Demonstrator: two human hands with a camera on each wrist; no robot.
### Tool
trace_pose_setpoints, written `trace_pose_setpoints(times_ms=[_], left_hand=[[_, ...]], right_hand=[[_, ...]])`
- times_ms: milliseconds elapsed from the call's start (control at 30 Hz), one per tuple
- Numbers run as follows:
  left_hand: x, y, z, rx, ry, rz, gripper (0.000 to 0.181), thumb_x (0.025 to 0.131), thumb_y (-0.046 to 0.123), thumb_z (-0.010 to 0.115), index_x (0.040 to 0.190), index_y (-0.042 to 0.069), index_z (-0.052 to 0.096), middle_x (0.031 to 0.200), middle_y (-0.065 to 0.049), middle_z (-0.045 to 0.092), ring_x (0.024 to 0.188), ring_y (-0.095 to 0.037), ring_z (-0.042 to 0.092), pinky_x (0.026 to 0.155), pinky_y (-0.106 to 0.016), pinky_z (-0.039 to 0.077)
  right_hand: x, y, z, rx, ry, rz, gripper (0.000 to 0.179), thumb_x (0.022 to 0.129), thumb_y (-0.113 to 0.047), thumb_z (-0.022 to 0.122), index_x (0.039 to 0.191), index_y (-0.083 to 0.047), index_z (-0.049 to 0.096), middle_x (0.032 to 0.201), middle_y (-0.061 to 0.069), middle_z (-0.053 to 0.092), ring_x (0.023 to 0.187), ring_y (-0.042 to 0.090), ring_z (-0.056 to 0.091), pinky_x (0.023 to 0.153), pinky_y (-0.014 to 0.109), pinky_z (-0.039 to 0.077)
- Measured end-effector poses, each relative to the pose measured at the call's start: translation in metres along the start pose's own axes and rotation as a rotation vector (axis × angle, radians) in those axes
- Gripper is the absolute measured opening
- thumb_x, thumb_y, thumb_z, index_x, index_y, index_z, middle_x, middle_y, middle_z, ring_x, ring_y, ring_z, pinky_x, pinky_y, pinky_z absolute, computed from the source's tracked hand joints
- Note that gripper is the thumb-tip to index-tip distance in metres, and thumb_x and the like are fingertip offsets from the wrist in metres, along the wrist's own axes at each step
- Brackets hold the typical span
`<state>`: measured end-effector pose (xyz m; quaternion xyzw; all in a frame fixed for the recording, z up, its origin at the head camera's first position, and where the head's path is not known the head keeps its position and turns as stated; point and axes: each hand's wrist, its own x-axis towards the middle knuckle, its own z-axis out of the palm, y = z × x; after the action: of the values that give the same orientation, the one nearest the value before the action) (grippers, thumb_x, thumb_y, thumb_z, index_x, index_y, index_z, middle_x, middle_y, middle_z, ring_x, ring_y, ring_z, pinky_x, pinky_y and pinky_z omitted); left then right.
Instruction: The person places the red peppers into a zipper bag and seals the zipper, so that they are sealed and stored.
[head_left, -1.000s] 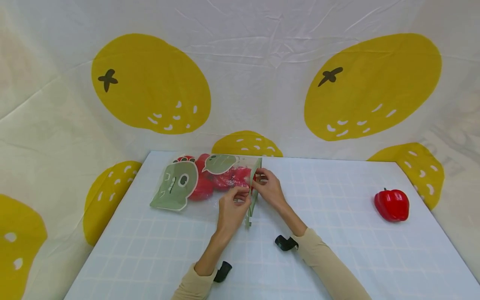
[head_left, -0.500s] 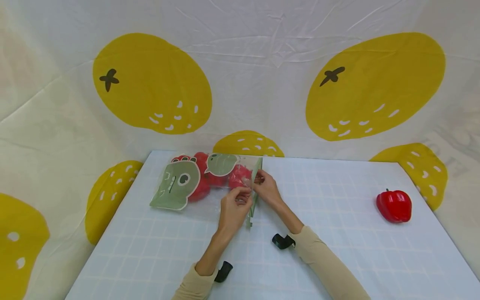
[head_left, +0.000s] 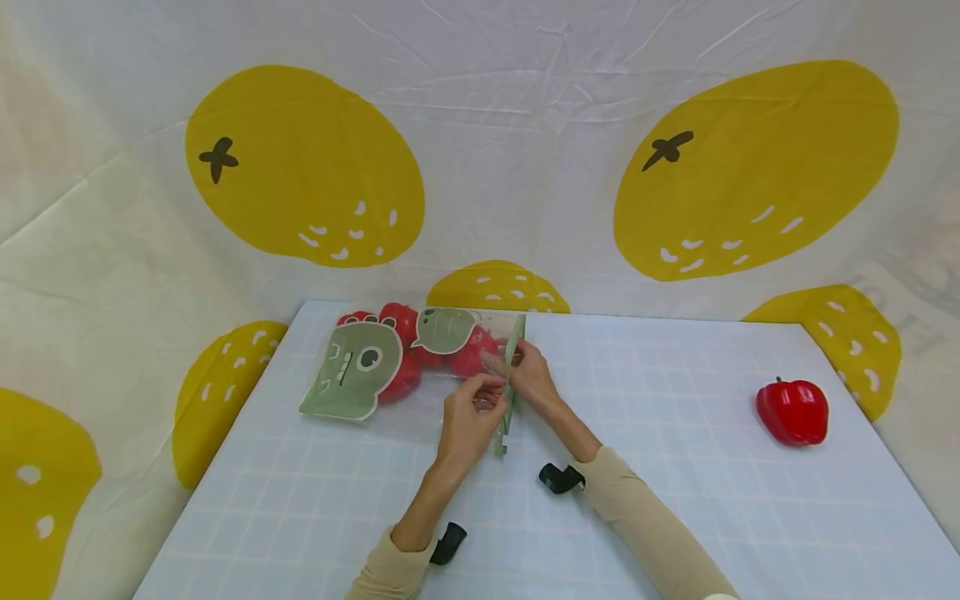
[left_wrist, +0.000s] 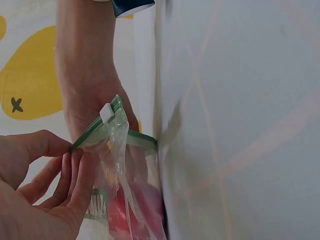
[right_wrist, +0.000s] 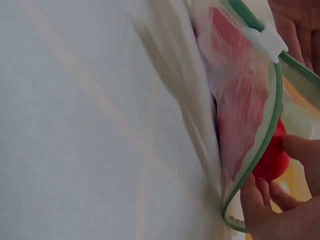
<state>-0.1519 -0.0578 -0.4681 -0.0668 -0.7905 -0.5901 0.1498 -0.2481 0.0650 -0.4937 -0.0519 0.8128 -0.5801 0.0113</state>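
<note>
A clear zip bag (head_left: 412, 412) with a green dinosaur print lies on its side, several red pieces of toy-like produce inside. Its green-edged mouth (head_left: 504, 417) gapes to the right, with a white slider (right_wrist: 272, 42) on the zip. My left hand (head_left: 468, 417) pinches the near edge of that mouth between thumb and fingers. My right hand (head_left: 534, 375) reaches into the opening, its fingertips seen through the plastic. In the right wrist view its thumb and fingers lie on either side of a round red tomato (right_wrist: 272, 157). Plastic partly hides the produce.
A red bell pepper (head_left: 792, 412) sits by itself on the right side of the pale checked table (head_left: 660, 400). Behind the table hangs a white cloth (head_left: 517, 167) with large yellow fruit prints.
My right hand has pushed slightly left into the bag, and the tomato has moved deeper with it. My left hand keeps its pinch on the bag's edge.
</note>
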Motion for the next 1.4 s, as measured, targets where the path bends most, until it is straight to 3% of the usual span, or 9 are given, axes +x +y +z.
trace_pose_setpoints(times_ms=[200, 433, 567, 733, 933, 1400], left_hand=[[0.000, 0.001, 0.001, 0.003, -0.002, -0.003, 0.014, 0.088, -0.005, 0.070, 0.101, -0.005, 0.073, 0.091, -0.010, 0.073, 0.081, -0.023, 0.070, 0.076, -0.033, 0.062], [-0.001, 0.001, 0.003, 0.001, 0.014, -0.015, 0.016, 0.087, -0.006, 0.072, 0.103, -0.006, 0.073, 0.094, -0.016, 0.074, 0.081, -0.026, 0.071, 0.074, -0.033, 0.062], [-0.002, 0.001, 0.003, 0.010, 0.032, -0.013, 0.017, 0.086, -0.006, 0.072, 0.103, -0.005, 0.074, 0.092, -0.013, 0.074, 0.080, -0.024, 0.071, 0.073, -0.029, 0.062], [-0.002, 0.000, 0.003, 0.012, 0.045, -0.024, 0.018, 0.086, -0.004, 0.073, 0.104, -0.002, 0.074, 0.090, -0.009, 0.075, 0.080, -0.022, 0.071, 0.072, -0.026, 0.061], [-0.002, 0.000, 0.003, 0.002, 0.041, -0.037, 0.018, 0.087, -0.005, 0.074, 0.104, 0.000, 0.075, 0.090, -0.010, 0.074, 0.080, -0.023, 0.071, 0.074, -0.031, 0.063], [-0.002, -0.001, 0.003, -0.008, 0.048, -0.022, 0.017, 0.086, -0.005, 0.074, 0.103, -0.002, 0.075, 0.091, -0.011, 0.074, 0.079, -0.024, 0.071, 0.072, -0.029, 0.062]], right_hand=[[0.001, 0.001, -0.006, 0.007, -0.041, -0.007, 0.043, 0.095, -0.037, 0.073, 0.123, -0.005, 0.067, 0.111, 0.013, 0.071, 0.100, 0.028, 0.064, 0.085, 0.035, 0.054], [0.000, 0.000, -0.018, -0.004, -0.087, -0.053, 0.037, 0.097, -0.023, 0.069, 0.127, -0.001, 0.065, 0.118, 0.017, 0.069, 0.107, 0.032, 0.066, 0.090, 0.037, 0.055], [-0.003, 0.003, -0.026, -0.023, -0.120, -0.075, 0.034, 0.095, -0.011, 0.063, 0.126, 0.001, 0.064, 0.119, 0.019, 0.068, 0.110, 0.032, 0.066, 0.091, 0.035, 0.054], [-0.009, 0.007, -0.037, -0.044, -0.137, -0.092, 0.035, 0.099, -0.014, 0.065, 0.129, 0.003, 0.062, 0.123, 0.020, 0.068, 0.114, 0.034, 0.066, 0.098, 0.043, 0.055], [-0.015, 0.009, -0.049, -0.044, -0.120, -0.093, 0.039, 0.099, -0.021, 0.069, 0.130, 0.002, 0.063, 0.122, 0.019, 0.069, 0.116, 0.034, 0.065, 0.103, 0.048, 0.052], [-0.027, 0.013, -0.081, -0.044, -0.018, -0.092, 0.033, 0.098, -0.022, 0.072, 0.123, -0.001, 0.068, 0.120, 0.015, 0.070, 0.114, 0.029, 0.065, 0.103, 0.042, 0.053]])
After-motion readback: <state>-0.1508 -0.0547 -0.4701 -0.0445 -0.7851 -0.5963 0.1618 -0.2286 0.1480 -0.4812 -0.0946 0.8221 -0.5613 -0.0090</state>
